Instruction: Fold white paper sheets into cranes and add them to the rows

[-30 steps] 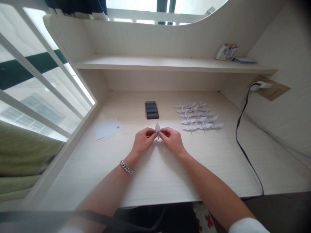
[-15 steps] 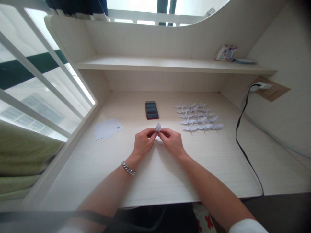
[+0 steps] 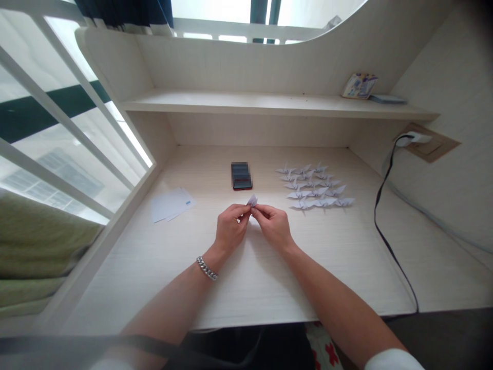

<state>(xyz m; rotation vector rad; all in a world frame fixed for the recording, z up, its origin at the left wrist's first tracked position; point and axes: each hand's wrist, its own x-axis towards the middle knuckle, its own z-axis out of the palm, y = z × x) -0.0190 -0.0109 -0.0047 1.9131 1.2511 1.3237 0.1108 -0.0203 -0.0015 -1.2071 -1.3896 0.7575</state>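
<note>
A small piece of folded white paper (image 3: pixel 252 200) is pinched between my two hands above the middle of the desk, its pointed tip sticking up past the fingers. My left hand (image 3: pixel 232 224) grips it from the left, thumb and fingers closed. From the right, my right hand (image 3: pixel 273 224) pinches the same paper. Most of its lower part is hidden by my fingertips. Several folded white paper cranes (image 3: pixel 316 187) stand in rows to the right of my hands. Flat white paper sheets (image 3: pixel 171 204) lie overlapping to the left.
A dark phone (image 3: pixel 241 176) with a blurred screen lies just beyond my hands. Along the right side a black cable (image 3: pixel 379 221) runs from a wall socket (image 3: pixel 427 141) down over the desk edge. A shelf (image 3: pixel 231 101) spans the back, with a small printed packet (image 3: pixel 359 86) on it.
The folded paper's tip has tilted to the right and looks more spread. My left hand has turned slightly and shifted a little right; the right hand stays nearly in place.
</note>
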